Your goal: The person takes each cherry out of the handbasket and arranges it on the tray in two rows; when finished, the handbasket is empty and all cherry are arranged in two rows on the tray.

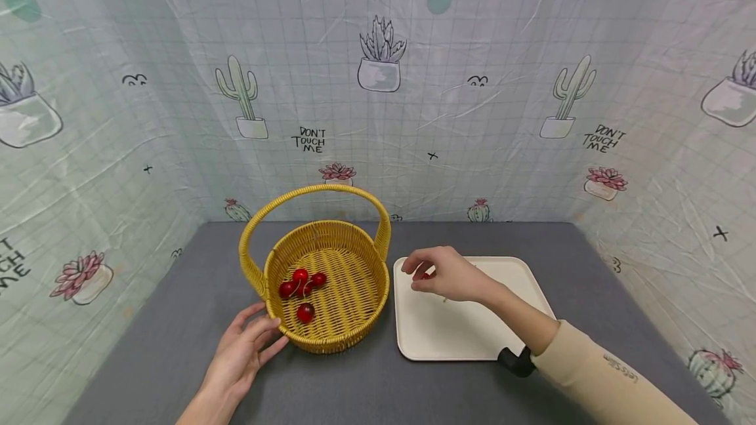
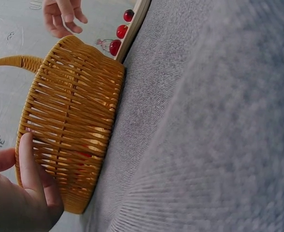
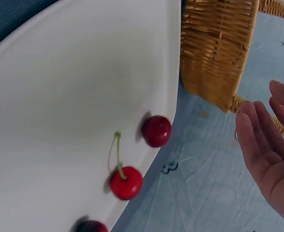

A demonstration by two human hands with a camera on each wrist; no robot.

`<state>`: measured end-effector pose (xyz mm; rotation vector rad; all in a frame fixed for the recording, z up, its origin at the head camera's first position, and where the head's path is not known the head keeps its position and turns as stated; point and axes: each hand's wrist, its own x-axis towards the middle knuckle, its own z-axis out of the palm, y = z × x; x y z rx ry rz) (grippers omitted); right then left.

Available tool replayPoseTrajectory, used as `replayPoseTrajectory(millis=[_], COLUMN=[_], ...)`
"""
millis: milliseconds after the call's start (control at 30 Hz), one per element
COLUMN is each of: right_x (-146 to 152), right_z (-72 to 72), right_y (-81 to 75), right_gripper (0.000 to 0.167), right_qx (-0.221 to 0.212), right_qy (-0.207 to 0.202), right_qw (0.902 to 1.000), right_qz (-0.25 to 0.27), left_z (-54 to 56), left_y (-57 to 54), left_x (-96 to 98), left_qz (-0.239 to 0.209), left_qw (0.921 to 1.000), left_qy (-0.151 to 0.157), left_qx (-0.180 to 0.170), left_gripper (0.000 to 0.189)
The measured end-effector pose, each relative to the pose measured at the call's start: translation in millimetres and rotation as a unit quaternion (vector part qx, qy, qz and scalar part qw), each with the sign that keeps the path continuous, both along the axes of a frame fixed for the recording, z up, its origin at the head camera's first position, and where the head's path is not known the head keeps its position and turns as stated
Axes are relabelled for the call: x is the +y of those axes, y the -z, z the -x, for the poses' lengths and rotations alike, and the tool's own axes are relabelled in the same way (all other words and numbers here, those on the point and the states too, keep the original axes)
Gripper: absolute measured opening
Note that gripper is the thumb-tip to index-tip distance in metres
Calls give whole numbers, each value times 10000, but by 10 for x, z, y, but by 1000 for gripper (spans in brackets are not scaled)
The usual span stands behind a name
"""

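Note:
A yellow woven basket (image 1: 331, 343) with an arched handle stands on the table, several red cherries (image 1: 305, 313) lying inside at its left. My left hand (image 1: 245, 349) rests its fingers against the basket's near left side and rim. In the left wrist view, a fairly straight finger (image 2: 30, 164) lies along the weave. Over the white tray (image 1: 449, 343) hovers my right hand (image 1: 445, 274), fingers loosely bent with nothing between them. Three cherries show on the tray in the right wrist view: a dark one (image 3: 156, 131), a bright one (image 3: 126, 183) with a green stem, and one (image 3: 92, 226) cut by the frame edge.
The tray sits just right of the basket on the grey table (image 1: 366, 389). The basket's tall handle (image 1: 315, 190) arches over its far side. Behind and on both sides hangs a cloth (image 1: 378, 123) printed with plants. A black band (image 1: 516, 362) shows at the right wrist.

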<state>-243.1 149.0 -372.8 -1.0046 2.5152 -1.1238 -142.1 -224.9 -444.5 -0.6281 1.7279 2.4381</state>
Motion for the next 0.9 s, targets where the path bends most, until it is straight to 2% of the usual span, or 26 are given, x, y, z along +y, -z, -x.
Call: replayPoseTrajectory(millis=[533,900], right_x=[-501,-739], right_z=[53,102], right_y=[67,168], right_gripper=[20,17], right_qx=[60,338], right_qy=[-469,-396], right_qw=[9989,9986], right_qz=[76,134], left_z=[-1,-4], left_y=[-9,-17], left_x=[3,3], left_qz=[10,12], left_qw=[10000,10000], left_qy=[-76,-63], left_qx=[-53,-69], left_gripper=[62,63])
